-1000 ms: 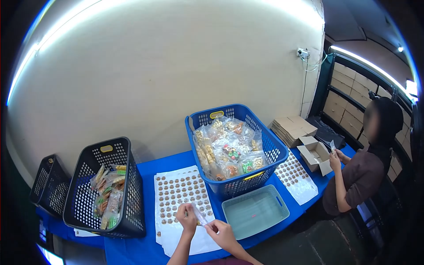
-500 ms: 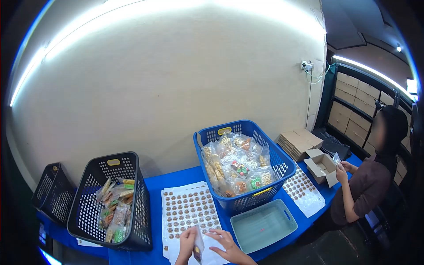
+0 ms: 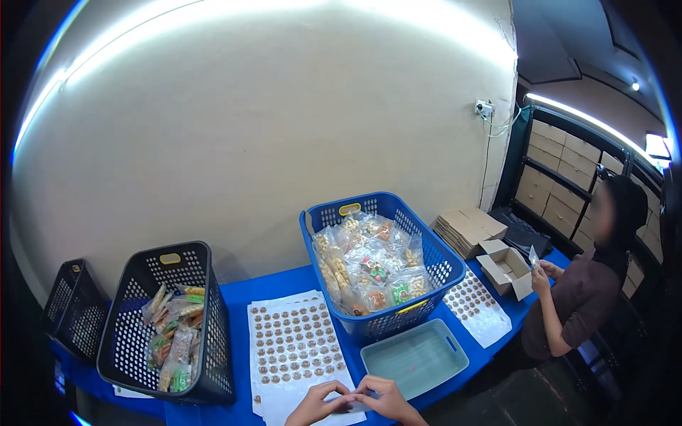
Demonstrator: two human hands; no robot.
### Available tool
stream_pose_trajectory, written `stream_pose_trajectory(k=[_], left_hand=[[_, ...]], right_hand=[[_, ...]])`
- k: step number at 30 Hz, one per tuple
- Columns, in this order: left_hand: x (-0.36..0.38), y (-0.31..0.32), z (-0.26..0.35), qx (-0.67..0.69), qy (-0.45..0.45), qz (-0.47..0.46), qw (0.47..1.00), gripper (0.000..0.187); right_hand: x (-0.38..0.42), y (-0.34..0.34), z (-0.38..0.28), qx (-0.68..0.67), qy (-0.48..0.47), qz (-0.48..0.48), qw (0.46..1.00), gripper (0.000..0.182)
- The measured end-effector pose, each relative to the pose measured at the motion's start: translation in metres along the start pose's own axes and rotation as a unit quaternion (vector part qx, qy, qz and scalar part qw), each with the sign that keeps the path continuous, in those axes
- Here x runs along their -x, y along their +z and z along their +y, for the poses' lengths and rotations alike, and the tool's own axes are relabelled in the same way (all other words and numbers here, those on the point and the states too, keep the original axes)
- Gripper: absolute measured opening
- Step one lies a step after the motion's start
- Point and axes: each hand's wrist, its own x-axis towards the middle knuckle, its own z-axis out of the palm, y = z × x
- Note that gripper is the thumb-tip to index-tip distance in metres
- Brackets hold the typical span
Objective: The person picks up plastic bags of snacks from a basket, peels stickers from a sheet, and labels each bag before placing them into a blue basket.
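Observation:
My left hand [image 3: 321, 405] and my right hand [image 3: 385, 399] meet at the lower middle of the head view, fingertips pinched together. Between them they grip a small clear plastic packet [image 3: 353, 405], mostly hidden by the fingers. Just beyond and under my hands lie white sheets of round brown stickers [image 3: 295, 341], the lower part bare white. A pale green tray [image 3: 415, 358] stands close to my right hand. Behind it, a blue basket [image 3: 376, 328] holds many clear bags of snacks [image 3: 373, 266].
A black basket [image 3: 220, 341] with snack packets [image 3: 177, 341] stands left, another black basket [image 3: 67, 312] beyond it. On the right are a second sticker sheet [image 3: 477, 305], flat cardboard [image 3: 469, 231] and an open carton [image 3: 506, 270]. A person [image 3: 582, 284] there holds a small packet.
My right hand has closed in and now grips the packet along with my left. The packet, earlier upright in my left hand, is mostly covered. The whole view has shifted slightly.

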Motion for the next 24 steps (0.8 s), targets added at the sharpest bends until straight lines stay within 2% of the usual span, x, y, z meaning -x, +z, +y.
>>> stream_pose_trajectory(k=[4, 5, 9, 13, 16, 18, 21, 22, 24], left_hand=[[0.004, 0.004, -0.04, 0.015, 0.059, 0.1, 0.993, 0.018], [0.004, 0.005, -0.044, 0.019, 0.077, 0.126, 0.989, 0.019], [0.006, -0.002, -0.031, -0.019, 0.041, 0.2, 0.979, 0.019], [0.017, -0.019, -0.035, -0.015, -0.011, 0.259, 0.966, 0.016], [0.022, -0.021, -0.041, -0.09, 0.03, 0.326, 0.94, 0.013], [0.023, -0.028, -0.048, -0.096, 0.027, 0.4, 0.911, 0.015], [0.026, -0.047, -0.035, -0.13, 0.044, 0.455, 0.88, 0.022], [0.03, -0.055, -0.027, -0.12, -0.005, 0.465, 0.877, 0.022], [0.031, -0.062, -0.03, -0.165, 0.027, 0.479, 0.862, 0.022]], right_hand=[[0.002, 0.022, 0.014, -0.107, 0.027, 0.037, 0.993, 0.016], [0.002, 0.031, 0.019, -0.149, 0.068, 0.041, 0.986, 0.017], [-0.004, 0.052, -0.005, -0.278, 0.13, 0.072, 0.949, 0.011], [0.003, 0.075, -0.007, -0.257, 0.146, 0.057, 0.954, 0.009], [0.004, 0.09, 0.005, -0.226, 0.126, 0.055, 0.964, 0.008], [0.007, 0.098, 0.013, -0.213, 0.108, 0.025, 0.971, 0.008], [0.004, 0.108, 0.017, -0.216, 0.085, -0.01, 0.973, 0.008], [0.001, 0.112, 0.018, -0.225, 0.075, -0.023, 0.971, 0.008], [-0.004, 0.113, 0.015, -0.22, 0.065, -0.018, 0.973, 0.009]])
